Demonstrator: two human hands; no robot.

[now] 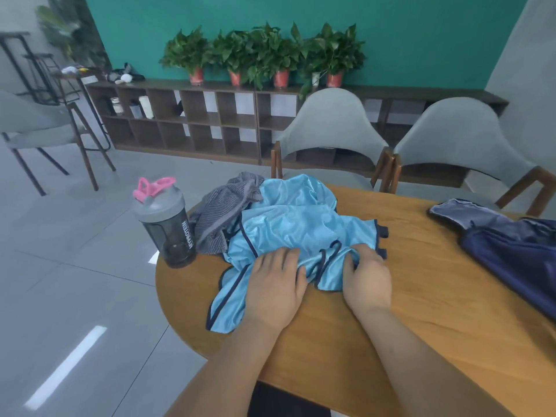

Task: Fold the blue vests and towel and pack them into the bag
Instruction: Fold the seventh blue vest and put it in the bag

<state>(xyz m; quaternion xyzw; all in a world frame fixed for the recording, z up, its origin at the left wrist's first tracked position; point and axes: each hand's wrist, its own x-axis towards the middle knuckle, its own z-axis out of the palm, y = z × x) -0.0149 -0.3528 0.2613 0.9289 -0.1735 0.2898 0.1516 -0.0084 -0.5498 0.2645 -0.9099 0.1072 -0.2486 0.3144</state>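
A: Blue vests (301,224), where and what cloth?

B: Heaped on the left half of the table (421,296). Shiny, satin-like pale blue with dark navy piping along the edges. Much rumpled, layers overlapping; I cannot count them.

A: Hands?

B: Left hand (275,284) lies flat on the near part, fingers straight, pressing down. Right hand (365,275) has its fingers curled into a bunched fold with piping, gripping it.

A: Which way does the heap run?

B: Long axis slants from a loose corner at the near-left table edge up toward the far side.

A: Towel?

B: Grey towel (222,212), fine-striped, crumpled, touching the vests' far-left side and partly under them.

A: Around?

B: Smoky plastic shaker bottle (167,224), grey lid, pink flip cap, upright just beside the towel at the table's left rim. Navy bag (511,251), soft fabric, limp, well apart at the right edge. The table is round, of orange-brown wood grain. Two grey padded chairs (331,121) beyond, then a low dark shelf (210,115) bearing potted plants (264,52).
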